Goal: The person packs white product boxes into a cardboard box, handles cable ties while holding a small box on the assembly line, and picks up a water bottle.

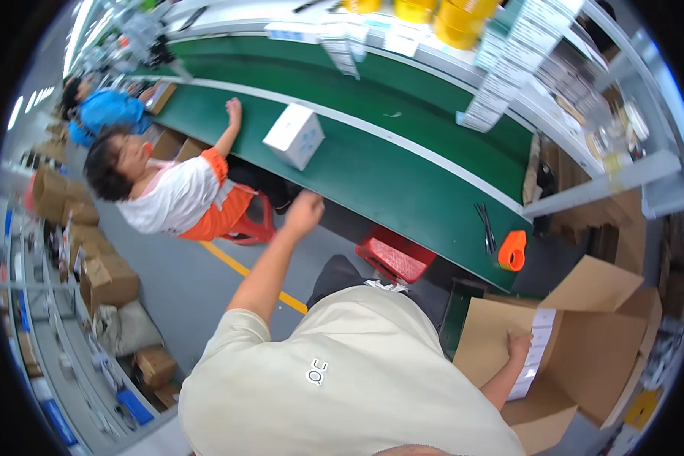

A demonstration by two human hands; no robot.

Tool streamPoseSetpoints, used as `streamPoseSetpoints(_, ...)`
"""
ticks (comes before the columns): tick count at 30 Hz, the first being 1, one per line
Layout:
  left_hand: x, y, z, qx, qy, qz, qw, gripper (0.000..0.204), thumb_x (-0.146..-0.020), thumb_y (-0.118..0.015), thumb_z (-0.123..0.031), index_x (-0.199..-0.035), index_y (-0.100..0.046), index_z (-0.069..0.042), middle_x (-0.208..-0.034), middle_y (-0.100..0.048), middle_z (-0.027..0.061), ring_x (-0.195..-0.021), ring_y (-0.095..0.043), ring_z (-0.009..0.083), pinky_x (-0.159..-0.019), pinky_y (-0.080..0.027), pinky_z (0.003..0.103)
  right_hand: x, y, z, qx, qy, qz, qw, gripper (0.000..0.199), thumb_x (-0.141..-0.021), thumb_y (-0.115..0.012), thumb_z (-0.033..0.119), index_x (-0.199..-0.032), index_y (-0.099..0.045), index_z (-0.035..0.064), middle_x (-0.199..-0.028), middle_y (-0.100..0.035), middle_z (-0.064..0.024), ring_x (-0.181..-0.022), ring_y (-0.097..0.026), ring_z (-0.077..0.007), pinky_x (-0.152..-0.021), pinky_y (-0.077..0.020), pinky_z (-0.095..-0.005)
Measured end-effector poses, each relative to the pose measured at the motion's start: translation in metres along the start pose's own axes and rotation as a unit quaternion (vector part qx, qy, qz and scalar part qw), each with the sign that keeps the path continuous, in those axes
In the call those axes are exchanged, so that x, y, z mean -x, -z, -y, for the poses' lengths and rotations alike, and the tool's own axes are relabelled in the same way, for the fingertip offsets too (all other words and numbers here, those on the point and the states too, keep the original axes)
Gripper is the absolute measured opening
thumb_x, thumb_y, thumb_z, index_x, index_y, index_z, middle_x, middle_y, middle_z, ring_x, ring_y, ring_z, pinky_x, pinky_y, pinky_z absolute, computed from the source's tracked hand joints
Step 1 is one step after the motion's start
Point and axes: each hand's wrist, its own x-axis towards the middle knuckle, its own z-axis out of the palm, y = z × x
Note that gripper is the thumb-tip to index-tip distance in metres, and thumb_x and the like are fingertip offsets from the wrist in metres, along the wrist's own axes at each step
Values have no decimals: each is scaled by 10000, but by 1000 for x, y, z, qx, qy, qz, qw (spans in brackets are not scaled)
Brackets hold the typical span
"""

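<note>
Carton (596, 365) with open flaps stands in the lower right of the frame, and inside it, toward its left side, lies a row of small white boxes (540, 338). Right hand (520, 346) is at this row, so I judge that the step in hand is the handling of these boxes. To do it well, the fingers should press on the firm sides of a box, not on its corners, and any box should move straight along its neighbours, so that the row is not pushed askew. The left flap is near the forearm; it would be wise to keep it folded outward, away from the wrist.

About the pose: the right arm reaches down and outward from the body, with the fingers bent at the upper part of the row. Whether they grip a box or only touch it, I cannot tell. Left hand (305, 214), near the centre of the frame, is held forward beside the near edge of the green table (403, 190), with the elbow nearly straight. Its fingers look curled and nothing is seen in them, but blur hides how tightly they close. A larger white box (294, 137) rests on the table, upper centre, apart from this hand.
</note>
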Motion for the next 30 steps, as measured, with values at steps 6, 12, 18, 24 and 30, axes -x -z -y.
streamPoseSetpoints(6,-186,86,23,-184,-69,-126,972,577,-862,-721,-398,-1299,-604,-39,-1345,-585,222,-1235,-568,394,-1037,-461,468,-1,-15,-24,-29,17,-58,998,732,-750,-862,316,-1308,-520,-15,-1217,-658,-259,-1152,-613,-456,-992,-507,-498)
streamPoseSetpoints(12,-225,106,59,-241,159,-8,957,1156,-706,-737,-674,-1593,-232,-134,-1414,-491,307,-1223,-565,466,-1018,-470,529,51,-10,51,56,-67,-177,980,720,-791,-812,334,-1342,-506,-12,-1329,-563,-297,-1253,-540,-443,-1040,-468,-499)
streamPoseSetpoints(18,-228,99,56,-259,137,-5,956,1110,-714,-758,-611,-1582,-240,-152,-1328,-552,285,-1171,-595,462,-951,-507,537,104,-34,126,-60,145,-276,948,483,-865,-712,187,-1293,-585,3,-1310,-578,-226,-1224,-549,-401,-1048,-459,-453)
streamPoseSetpoints(24,-221,63,-6,-190,117,35,974,1115,-718,-768,-569,-1557,-261,-36,-1411,-485,292,-1248,-549,453,-1031,-470,511,86,-31,217,-162,239,-169,943,298,-886,-697,161,-1144,-670,14,-1133,-658,-199,-1063,-627,-398,-930,-517,-428)
streamPoseSetpoints(30,-164,-43,-153,-130,-34,56,989,1062,-742,-759,-504,-1521,-288,42,-1514,-360,289,-1191,-588,453,-943,-536,488,-34,-58,267,-66,287,-79,952,425,-873,-738,277,-1200,-651,20,-1205,-633,-195,-1135,-607,-377,-947,-514,-443)
